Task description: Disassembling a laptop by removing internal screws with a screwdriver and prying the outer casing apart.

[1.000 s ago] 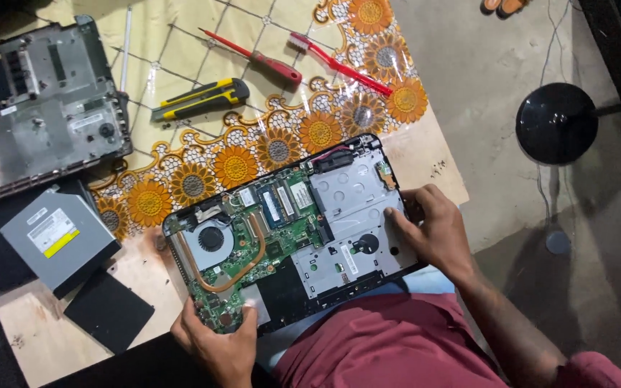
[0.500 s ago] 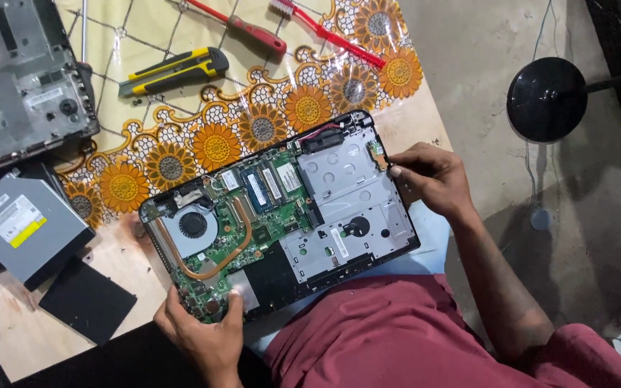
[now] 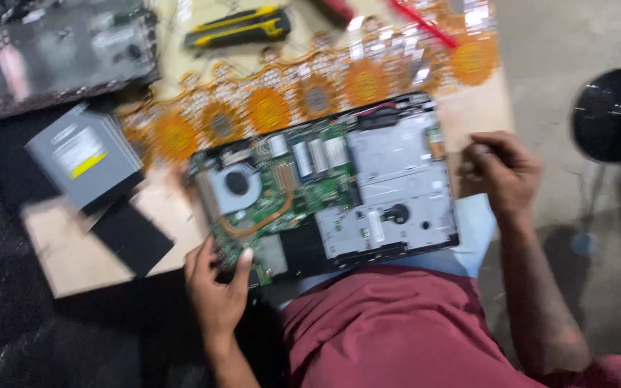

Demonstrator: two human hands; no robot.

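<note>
The opened laptop base lies across the near edge of the desk, partly overhanging onto the person's lap, with its circuit board, fan and metal shield plate facing up. The left hand clamps the near left corner of the base, thumb on top and fingers underneath, which steadies the overhanging chassis. The right hand sits just beside the right edge of the base, fingers curled in a narrow grip; motion blur hides whether anything small is pinched in it. A grey optical drive and a flat black panel lie near the left edge of the desk, apart from the base. A yellow-and-black utility knife rests on the patterned cloth toward the far edge, beside a removed laptop cover at the far left corner. Open room remains to the right of the base, where a round black stool stands on the floor.
</note>
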